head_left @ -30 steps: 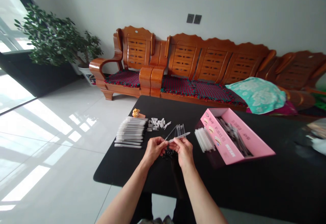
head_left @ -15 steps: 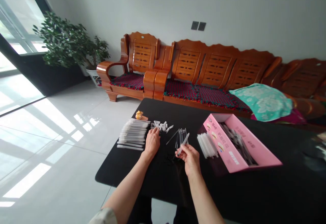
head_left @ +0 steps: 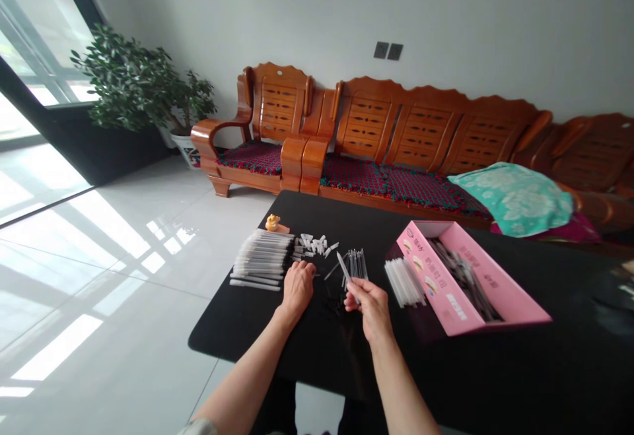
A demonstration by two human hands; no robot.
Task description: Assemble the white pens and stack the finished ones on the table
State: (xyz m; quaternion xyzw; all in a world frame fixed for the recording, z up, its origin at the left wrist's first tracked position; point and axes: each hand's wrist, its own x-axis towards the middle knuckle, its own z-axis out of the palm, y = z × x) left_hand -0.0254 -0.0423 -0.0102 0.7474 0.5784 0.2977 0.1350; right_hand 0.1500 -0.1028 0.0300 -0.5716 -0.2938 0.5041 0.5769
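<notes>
I have my right hand [head_left: 367,300] pinched on a whitish pen [head_left: 343,266], long axis slanting toward the black table [head_left: 421,369]'s far edge; my left hand [head_left: 298,284], grip unclear, sits nearer the white caps [head_left: 314,245].

Pens [head_left: 261,257] L, box [head_left: 438,283] R on tbl [head_left: 446,382].

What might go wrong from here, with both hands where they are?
1. The left hand rests close beside the row of pens; a sideways brush might knock them out of line, perhaps over the nearby edge of the table.
2. The white pieces lie loose just beyond that hand and could scatter.
3. The right hand pinches a slim pen, which might slip.
</notes>
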